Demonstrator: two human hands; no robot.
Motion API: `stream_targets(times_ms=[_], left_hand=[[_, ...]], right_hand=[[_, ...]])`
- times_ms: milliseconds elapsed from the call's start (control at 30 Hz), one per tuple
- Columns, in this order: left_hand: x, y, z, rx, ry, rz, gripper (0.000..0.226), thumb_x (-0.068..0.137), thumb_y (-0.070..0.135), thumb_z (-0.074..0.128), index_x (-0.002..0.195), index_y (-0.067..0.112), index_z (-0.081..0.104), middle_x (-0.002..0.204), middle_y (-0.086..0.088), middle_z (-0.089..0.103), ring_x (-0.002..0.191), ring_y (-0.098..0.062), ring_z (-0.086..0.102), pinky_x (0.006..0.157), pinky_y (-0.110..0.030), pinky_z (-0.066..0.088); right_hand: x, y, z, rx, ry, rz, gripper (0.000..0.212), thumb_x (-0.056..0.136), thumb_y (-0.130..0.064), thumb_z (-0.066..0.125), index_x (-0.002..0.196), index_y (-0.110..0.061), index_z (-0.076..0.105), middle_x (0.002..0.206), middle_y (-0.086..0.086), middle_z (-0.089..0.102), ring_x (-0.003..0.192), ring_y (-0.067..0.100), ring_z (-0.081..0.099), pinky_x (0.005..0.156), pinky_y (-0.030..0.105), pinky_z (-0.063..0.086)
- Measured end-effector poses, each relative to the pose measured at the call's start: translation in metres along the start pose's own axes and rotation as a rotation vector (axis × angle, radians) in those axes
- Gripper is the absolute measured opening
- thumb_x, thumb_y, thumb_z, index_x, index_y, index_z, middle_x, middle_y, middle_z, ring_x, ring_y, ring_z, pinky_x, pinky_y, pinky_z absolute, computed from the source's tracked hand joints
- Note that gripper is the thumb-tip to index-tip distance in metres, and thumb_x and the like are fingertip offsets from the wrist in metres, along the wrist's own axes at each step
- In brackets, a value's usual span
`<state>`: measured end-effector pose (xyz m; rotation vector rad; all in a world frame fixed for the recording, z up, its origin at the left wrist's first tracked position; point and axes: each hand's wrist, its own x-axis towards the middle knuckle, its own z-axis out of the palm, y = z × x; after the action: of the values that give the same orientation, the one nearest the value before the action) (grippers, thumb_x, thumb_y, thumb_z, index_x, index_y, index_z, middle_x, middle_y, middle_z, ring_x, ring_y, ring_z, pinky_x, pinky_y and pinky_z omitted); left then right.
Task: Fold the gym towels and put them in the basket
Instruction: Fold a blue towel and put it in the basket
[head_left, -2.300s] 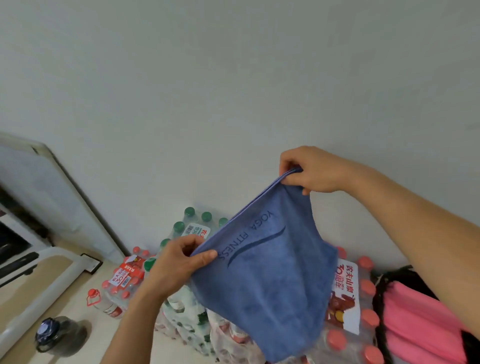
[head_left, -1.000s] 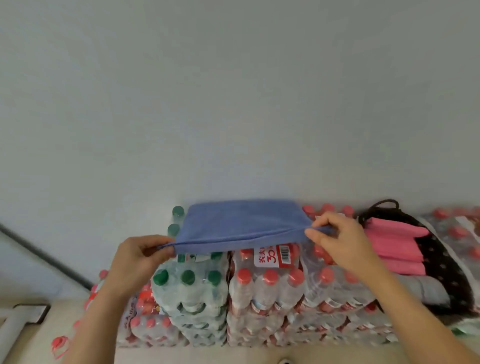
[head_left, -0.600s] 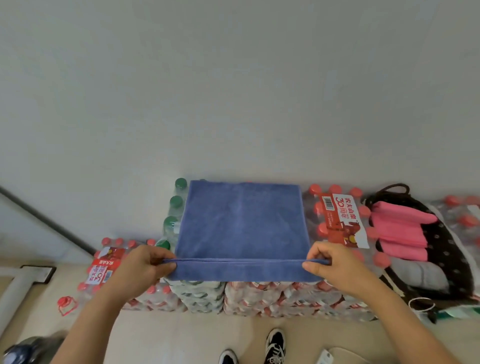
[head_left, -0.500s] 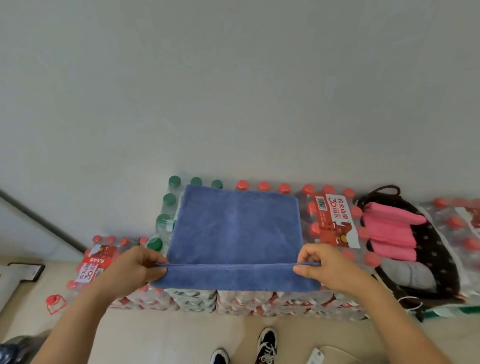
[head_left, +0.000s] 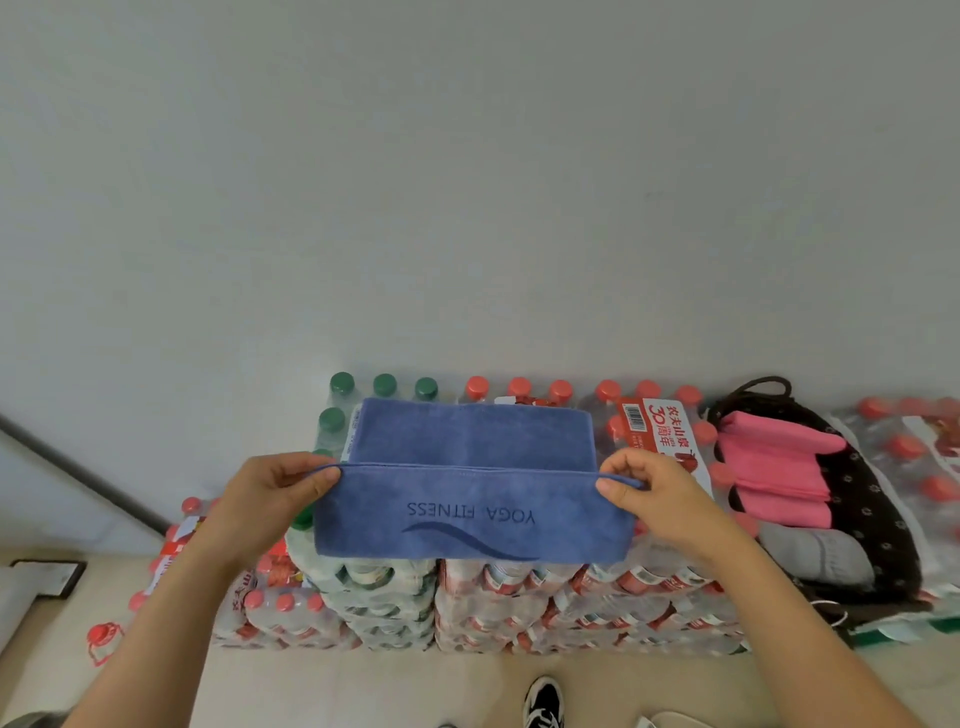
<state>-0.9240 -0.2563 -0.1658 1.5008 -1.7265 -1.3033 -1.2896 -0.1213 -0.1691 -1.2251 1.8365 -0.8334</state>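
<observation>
L hand (head_left: 265, 501), R hand (head_left: 665, 501): pinch grip

Storeroom, stacked bottled-water packs (head_left: 519, 597)

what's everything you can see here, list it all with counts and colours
blue towel: one, blue with YOGA FITNESS print, part folded, on top of the bottle packs, centre
red-capped bottle packs: several, clear with red caps, stacked against the wall
green-capped bottles: several, clear with green caps, left end of the stack
dark dotted fabric basket: one, dark brown, on the packs at the right
pink towels: a folded stack, pink, in the basket
grey towel: one, grey, in the basket's near end
shoe: one, black and white, on the floor at the bottom edge
left hand: one, fingers pinching the towel's left end
right hand: one, fingers pinching the towel's right end
</observation>
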Motion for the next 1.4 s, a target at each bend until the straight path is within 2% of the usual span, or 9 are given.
stream_targets(times_ms=[167, 300, 467, 600, 700, 1033, 1167, 1267, 1400], left_hand=[[0.032, 0.009, 0.013, -0.18, 0.122, -0.039, 0.009, 0.089, 0.013, 0.065, 0.09, 0.011, 0.074, 0.092, -0.011, 0.073, 0.087, -0.022, 0.065, 0.086, -0.041, 0.055], [0.058, 0.004, 0.022, -0.162, 0.157, -0.11, 0.009, 0.088, 0.023, 0.068, 0.087, 0.018, 0.075, 0.091, -0.006, 0.074, 0.095, -0.03, 0.066, 0.086, -0.05, 0.055], [0.076, 0.003, 0.036, -0.09, 0.229, -0.135, 0.013, 0.088, 0.027, 0.067, 0.078, 0.022, 0.072, 0.086, -0.002, 0.071, 0.084, -0.023, 0.062, 0.079, -0.043, 0.052], [0.09, 0.002, 0.041, -0.054, 0.243, -0.188, 0.014, 0.089, 0.029, 0.066, 0.078, 0.022, 0.07, 0.087, -0.005, 0.07, 0.08, -0.023, 0.059, 0.075, -0.042, 0.051], [0.099, 0.003, 0.044, -0.011, 0.254, -0.206, 0.017, 0.089, 0.027, 0.065, 0.074, 0.021, 0.07, 0.083, -0.005, 0.069, 0.077, -0.023, 0.057, 0.072, -0.04, 0.05], [0.118, -0.001, 0.049, 0.162, 0.256, -0.284, 0.021, 0.088, 0.036, 0.066, 0.093, 0.018, 0.074, 0.09, -0.004, 0.068, 0.088, -0.027, 0.061, 0.071, -0.037, 0.048], [0.123, -0.005, 0.048, 0.238, 0.258, -0.284, 0.026, 0.087, 0.04, 0.065, 0.096, 0.018, 0.075, 0.092, -0.004, 0.071, 0.09, -0.026, 0.063, 0.08, -0.039, 0.051], [0.127, -0.006, 0.047, 0.285, 0.243, -0.287, 0.027, 0.088, 0.041, 0.063, 0.098, 0.019, 0.075, 0.094, -0.003, 0.071, 0.09, -0.026, 0.063, 0.083, -0.04, 0.052], [0.129, 0.001, 0.05, 0.376, 0.219, -0.262, 0.024, 0.091, 0.038, 0.06, 0.09, 0.019, 0.074, 0.086, -0.004, 0.07, 0.084, -0.027, 0.062, 0.076, -0.038, 0.051]], right_hand=[[0.027, -0.003, -0.001, 0.061, 0.134, 0.033, 0.011, 0.09, -0.015, 0.064, 0.079, -0.016, 0.065, 0.081, 0.0, 0.065, 0.076, 0.014, 0.059, 0.071, 0.031, 0.048], [0.048, -0.004, 0.002, -0.023, 0.179, 0.064, 0.01, 0.091, -0.016, 0.062, 0.081, -0.019, 0.063, 0.087, -0.003, 0.064, 0.079, 0.008, 0.058, 0.063, 0.02, 0.041], [0.068, -0.003, 0.008, -0.1, 0.224, 0.107, 0.005, 0.092, -0.017, 0.059, 0.087, -0.017, 0.062, 0.091, 0.002, 0.064, 0.079, 0.014, 0.058, 0.059, 0.021, 0.039], [0.079, -0.007, 0.009, -0.125, 0.231, 0.1, 0.009, 0.093, -0.016, 0.056, 0.085, -0.014, 0.058, 0.083, 0.003, 0.061, 0.069, 0.014, 0.054, 0.056, 0.024, 0.039], [0.089, -0.01, 0.01, -0.189, 0.237, 0.078, 0.01, 0.094, -0.012, 0.053, 0.085, -0.013, 0.058, 0.082, 0.0, 0.06, 0.073, 0.015, 0.054, 0.057, 0.025, 0.038], [0.112, 0.0, 0.02, -0.407, 0.211, 0.094, 0.01, 0.095, -0.016, 0.05, 0.09, -0.017, 0.059, 0.097, 0.005, 0.061, 0.086, 0.023, 0.057, 0.068, 0.03, 0.041], [0.114, 0.005, 0.022, -0.425, 0.195, 0.1, 0.01, 0.095, -0.016, 0.05, 0.089, -0.017, 0.058, 0.098, 0.004, 0.06, 0.086, 0.02, 0.056, 0.071, 0.032, 0.045], [0.116, 0.005, 0.022, -0.423, 0.176, 0.107, 0.01, 0.096, -0.016, 0.05, 0.091, -0.017, 0.058, 0.097, 0.003, 0.06, 0.085, 0.018, 0.056, 0.07, 0.028, 0.044], [0.119, 0.003, 0.017, -0.376, 0.142, 0.115, 0.011, 0.095, -0.014, 0.051, 0.087, -0.017, 0.058, 0.093, 0.003, 0.064, 0.082, 0.018, 0.058, 0.07, 0.028, 0.044]])
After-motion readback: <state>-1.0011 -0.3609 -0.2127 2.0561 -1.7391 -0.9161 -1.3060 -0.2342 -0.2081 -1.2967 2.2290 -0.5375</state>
